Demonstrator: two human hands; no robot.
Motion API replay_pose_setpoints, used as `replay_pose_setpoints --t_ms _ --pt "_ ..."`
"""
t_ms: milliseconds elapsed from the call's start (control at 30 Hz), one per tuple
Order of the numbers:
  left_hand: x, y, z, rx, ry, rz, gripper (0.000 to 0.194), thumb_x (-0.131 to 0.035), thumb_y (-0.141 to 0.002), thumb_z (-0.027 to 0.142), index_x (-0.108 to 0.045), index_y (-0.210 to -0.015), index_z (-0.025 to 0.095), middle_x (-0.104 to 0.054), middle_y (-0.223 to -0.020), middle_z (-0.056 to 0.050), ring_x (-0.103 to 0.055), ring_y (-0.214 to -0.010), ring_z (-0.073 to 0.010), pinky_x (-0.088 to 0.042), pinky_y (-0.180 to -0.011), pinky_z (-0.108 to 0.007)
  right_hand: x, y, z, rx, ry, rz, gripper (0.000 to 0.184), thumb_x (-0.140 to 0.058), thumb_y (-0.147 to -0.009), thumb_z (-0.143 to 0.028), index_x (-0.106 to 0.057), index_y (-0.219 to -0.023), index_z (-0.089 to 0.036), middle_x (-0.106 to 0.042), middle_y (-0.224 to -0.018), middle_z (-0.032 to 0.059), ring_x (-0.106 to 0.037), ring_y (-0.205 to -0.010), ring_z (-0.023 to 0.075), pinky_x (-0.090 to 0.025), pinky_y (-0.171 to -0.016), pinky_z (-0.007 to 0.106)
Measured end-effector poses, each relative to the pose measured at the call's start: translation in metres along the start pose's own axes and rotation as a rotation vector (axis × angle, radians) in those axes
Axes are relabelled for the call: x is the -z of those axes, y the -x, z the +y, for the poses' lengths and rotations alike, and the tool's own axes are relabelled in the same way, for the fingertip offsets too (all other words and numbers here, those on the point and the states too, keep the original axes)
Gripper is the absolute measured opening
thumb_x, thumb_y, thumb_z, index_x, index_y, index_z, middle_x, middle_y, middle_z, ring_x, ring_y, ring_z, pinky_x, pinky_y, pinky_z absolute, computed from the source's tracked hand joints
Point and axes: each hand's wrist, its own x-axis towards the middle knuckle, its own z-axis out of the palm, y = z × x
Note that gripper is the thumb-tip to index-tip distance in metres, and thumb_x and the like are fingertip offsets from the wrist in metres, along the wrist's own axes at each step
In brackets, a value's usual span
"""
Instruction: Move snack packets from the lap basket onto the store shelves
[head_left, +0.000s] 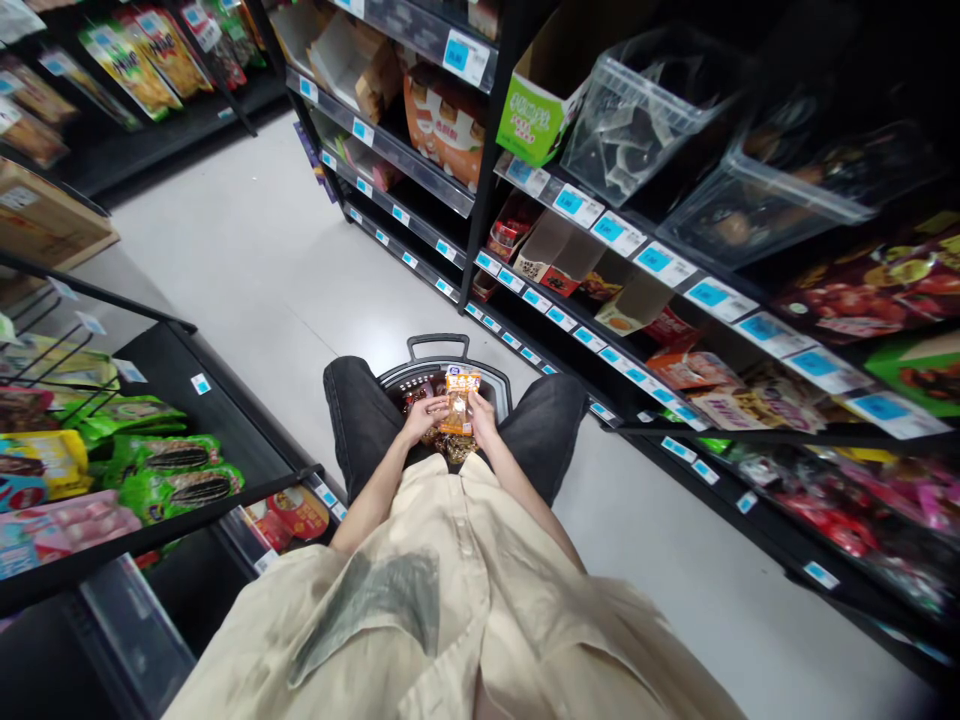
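Between my knees stands a dark shopping basket (491, 385) with a raised black handle, holding several shiny packaged snacks. Over it I hold up a small orange snack packet (460, 402) with a white and blue top. My right hand (482, 415) grips the packet's right edge, thumb on its front. On the other side, my left hand (425, 418) has its fingers closed at the packet's left edge. More wrapped packets (456, 447) lie just below in the basket, partly covered by my hands.
Black shelves with price tags (577, 205) run along the right, carrying clear plastic bins (637, 120) and snack boxes. At the left, a low shelf holds green snack bags (184, 470). A cardboard box (49, 215) stands farther left. Pale floor (217, 250) stretches ahead.
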Motion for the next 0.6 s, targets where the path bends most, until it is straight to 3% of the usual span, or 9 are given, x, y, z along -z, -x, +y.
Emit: replay_pose_setpoints --t_ms 233,600 --pt "0.0007 -0.0011 -0.0014 -0.023 0.025 -0.014 0.064 -0.094 -0.056 0.032 -0.074 -0.114 0.013 -0.075 -0.115 -0.017 -0.07 -0.108 -0.0311 -0.058 -0.094 -0.048 0.0004 0.0007 0.0 -0.012 -0.02 -0.01 0.047 -0.077 -0.074 -0.053 -0.073 -0.105 -0.018 -0.077 -0.107 0.0086 -0.073 -0.09 0.0239 -0.06 -0.083 0.04" --pt "-0.0002 0.0023 0.0018 -0.015 -0.002 0.0 0.066 -0.095 -0.055 0.035 -0.075 -0.114 0.014 -0.074 -0.119 -0.016 -0.071 -0.107 -0.0319 -0.059 -0.09 -0.047 0.0025 -0.002 0.0025 0.008 0.046 -0.004 0.051 -0.076 -0.073 -0.056 -0.072 -0.107 -0.018 -0.077 -0.104 0.0072 -0.073 -0.091 0.022 -0.059 -0.078 0.035"
